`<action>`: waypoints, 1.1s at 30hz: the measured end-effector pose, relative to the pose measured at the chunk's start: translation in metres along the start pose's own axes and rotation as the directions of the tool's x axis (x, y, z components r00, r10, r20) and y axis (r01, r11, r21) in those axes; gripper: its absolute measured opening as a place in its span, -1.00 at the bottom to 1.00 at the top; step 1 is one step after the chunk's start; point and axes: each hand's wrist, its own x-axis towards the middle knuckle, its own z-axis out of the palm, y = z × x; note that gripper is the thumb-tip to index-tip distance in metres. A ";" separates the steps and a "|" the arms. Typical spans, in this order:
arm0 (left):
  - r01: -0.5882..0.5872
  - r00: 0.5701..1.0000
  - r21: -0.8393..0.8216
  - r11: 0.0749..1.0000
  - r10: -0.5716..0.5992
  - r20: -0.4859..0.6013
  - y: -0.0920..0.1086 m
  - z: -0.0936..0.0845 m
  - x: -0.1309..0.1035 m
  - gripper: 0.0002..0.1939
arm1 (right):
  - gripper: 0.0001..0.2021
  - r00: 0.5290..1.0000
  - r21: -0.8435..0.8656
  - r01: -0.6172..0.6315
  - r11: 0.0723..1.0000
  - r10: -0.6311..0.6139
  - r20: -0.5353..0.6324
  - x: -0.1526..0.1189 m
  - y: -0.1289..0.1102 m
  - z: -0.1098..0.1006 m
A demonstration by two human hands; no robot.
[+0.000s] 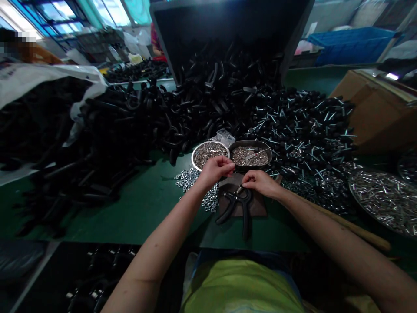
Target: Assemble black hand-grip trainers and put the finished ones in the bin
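A black two-handled hand gripper with a metal spring lies over a dark square plate, its handles pointing toward me. My right hand pinches at the top of it, beside the spring; the fingertips are closed and any small part between them is too small to name. Just in front of the round dish of metal pieces, my left hand hovers above the plate with thumb and fingers pressed together. What it holds, if anything, cannot be made out. An oval tin of small parts stands behind my right hand.
Loose nuts lie left of the plate. Black handles are heaped left and behind, knobbed bolts at right. A wooden stick lies under my right forearm. At right stand a large dish of pins and a cardboard box.
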 end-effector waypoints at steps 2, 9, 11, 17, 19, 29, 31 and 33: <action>0.020 1.000 -0.007 1.000 -0.020 -0.002 -0.006 -0.005 -0.021 -0.80 | -0.91 1.000 -0.061 0.009 0.998 -0.009 0.001 0.001 -0.002 -0.001; -0.130 0.991 0.416 0.900 0.134 0.020 -0.028 0.001 -0.058 -0.84 | -0.97 1.000 -0.326 0.016 0.945 -0.012 0.016 0.004 -0.023 -0.005; -0.194 0.980 0.504 0.842 0.188 0.063 -0.031 0.009 -0.061 -0.88 | -0.97 1.000 -0.386 0.012 0.922 -0.007 0.015 0.005 -0.029 -0.004; -0.241 0.971 0.599 0.764 0.190 0.148 -0.039 0.023 -0.059 -0.93 | -0.91 0.999 -0.440 0.043 0.897 -0.036 0.025 -0.004 -0.030 -0.003; -0.253 0.967 0.600 0.759 0.199 0.156 -0.040 0.024 -0.058 -0.92 | -0.83 0.998 -0.446 0.037 0.894 -0.054 -0.025 -0.020 -0.021 -0.009; -0.132 0.990 0.489 0.862 0.095 0.100 -0.045 0.029 -0.052 -0.94 | -0.79 0.937 -0.760 -0.283 0.585 -0.003 -0.351 -0.143 0.068 -0.049; -0.089 0.995 0.474 0.876 0.052 0.090 -0.046 0.029 -0.049 -0.94 | -0.80 0.931 -0.782 -0.303 0.544 -0.007 -0.365 -0.147 0.076 -0.048; -0.055 0.996 0.464 0.884 0.015 0.090 -0.045 0.029 -0.048 -0.93 | -0.80 0.922 -0.790 -0.324 0.521 -0.014 -0.388 -0.146 0.074 -0.047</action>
